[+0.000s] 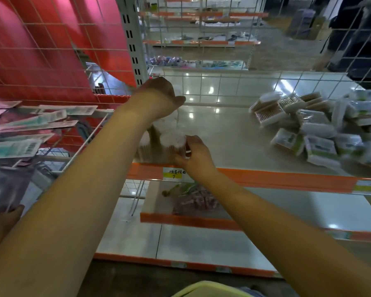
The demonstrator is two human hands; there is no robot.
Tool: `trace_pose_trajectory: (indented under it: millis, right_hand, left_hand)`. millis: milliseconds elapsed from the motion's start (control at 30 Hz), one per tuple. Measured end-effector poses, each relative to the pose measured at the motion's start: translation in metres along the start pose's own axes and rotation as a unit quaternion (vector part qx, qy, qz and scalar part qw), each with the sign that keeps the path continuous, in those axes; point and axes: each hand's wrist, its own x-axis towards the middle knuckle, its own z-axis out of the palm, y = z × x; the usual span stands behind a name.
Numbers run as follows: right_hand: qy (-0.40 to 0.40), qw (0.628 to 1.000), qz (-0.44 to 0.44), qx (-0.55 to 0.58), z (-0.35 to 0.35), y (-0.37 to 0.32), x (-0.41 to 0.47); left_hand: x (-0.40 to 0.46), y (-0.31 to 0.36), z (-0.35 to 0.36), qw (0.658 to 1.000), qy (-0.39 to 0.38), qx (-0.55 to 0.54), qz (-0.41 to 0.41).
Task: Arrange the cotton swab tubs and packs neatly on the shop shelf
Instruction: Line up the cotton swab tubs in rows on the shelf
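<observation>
Several clear round cotton swab tubs [171,144] stand together at the left end of the grey shop shelf [234,138], close to its orange front edge. My right hand [196,154] grips the side of the front tub. My left hand [161,96] is over the back of the group, fingers curled down onto a rear tub that it mostly hides. A loose heap of swab packs and flat boxes [315,127] lies at the right end of the same shelf.
A white wire grid [223,86] backs the shelf. Left of it, hanging carded packets [30,129] stick out on hooks in front of a red panel. Lower shelves [201,239] lie below, one holding a bag of small items. A person stands at the far right.
</observation>
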Motion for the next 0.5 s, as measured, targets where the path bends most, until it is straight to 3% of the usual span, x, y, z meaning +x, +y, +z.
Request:
trace_pose_trajectory:
  millis: [500]
  right_hand:
    - [-0.009, 1.0, -0.003, 0.028, 0.025, 0.007, 0.004]
  left_hand:
    - [0.007, -0.016, 0.004, 0.998, 0.037, -0.044, 0.021]
